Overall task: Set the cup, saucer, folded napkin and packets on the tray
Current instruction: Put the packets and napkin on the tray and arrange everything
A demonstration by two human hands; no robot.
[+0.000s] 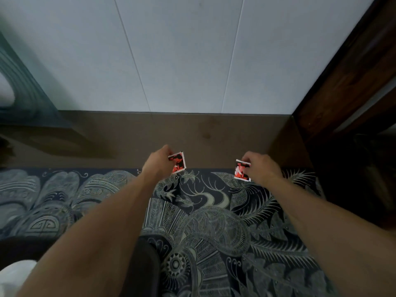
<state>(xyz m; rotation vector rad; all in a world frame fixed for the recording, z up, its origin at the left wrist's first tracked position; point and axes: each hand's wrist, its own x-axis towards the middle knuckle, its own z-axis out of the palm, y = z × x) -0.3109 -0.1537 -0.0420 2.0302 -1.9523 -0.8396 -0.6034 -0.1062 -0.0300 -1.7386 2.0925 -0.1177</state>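
Observation:
My left hand pinches a small red, black and white packet by its upper left corner, held in the air near the middle of the view. My right hand pinches a second red and white packet from its right side, at about the same height. Both arms reach forward over a dark patterned cloth. No cup, saucer, napkin or tray shows in this view.
A brown floor strip runs between the cloth and a pale panelled wall. Dark wooden furniture stands at the right. A teal object sits at the left, and something white at the lower left corner.

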